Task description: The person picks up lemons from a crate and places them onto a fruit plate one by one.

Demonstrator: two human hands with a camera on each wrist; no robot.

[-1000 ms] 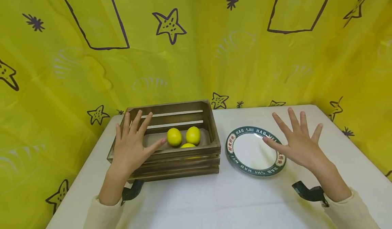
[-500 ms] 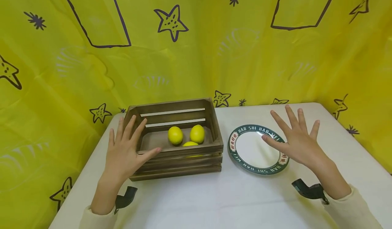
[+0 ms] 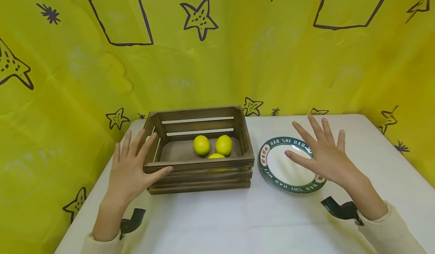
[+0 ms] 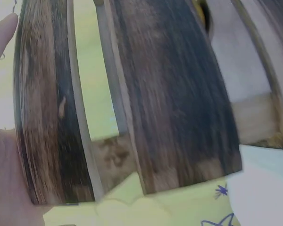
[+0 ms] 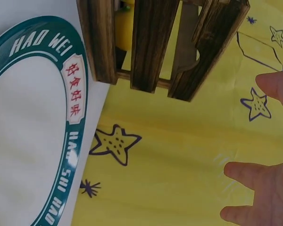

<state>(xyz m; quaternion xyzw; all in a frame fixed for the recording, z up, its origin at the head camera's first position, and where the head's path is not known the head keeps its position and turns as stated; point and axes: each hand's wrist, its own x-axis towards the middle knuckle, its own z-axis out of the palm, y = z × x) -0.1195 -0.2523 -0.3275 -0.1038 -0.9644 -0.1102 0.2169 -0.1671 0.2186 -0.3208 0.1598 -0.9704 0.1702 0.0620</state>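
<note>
In the head view my left hand [image 3: 127, 174] hovers at the near left corner of a brown wooden crate [image 3: 200, 176], its fingers spread; whether it touches the wood I cannot tell. Inside the crate, toward the right, lie three lemons: a left lemon [image 3: 201, 145], a right lemon [image 3: 224, 145] and a front lemon [image 3: 216, 156] partly hidden by the front slat. To the right of the crate is a white plate [image 3: 289, 167] with a green lettered rim. My right hand [image 3: 329, 159], fingers spread and holding nothing, hangs above the plate's right side and covers part of it.
Crate and plate both stand on a table with a white cover [image 3: 217, 223]. A yellow curtain [image 3: 217, 69] printed with stars hangs behind the table and along both sides. Black camera mounts [image 3: 132, 222] sit at the wrists.
My left hand has moved left and toward me, away from over the crate. My right hand has shifted slightly left. The whole scene drifts right as the head view turns.
</note>
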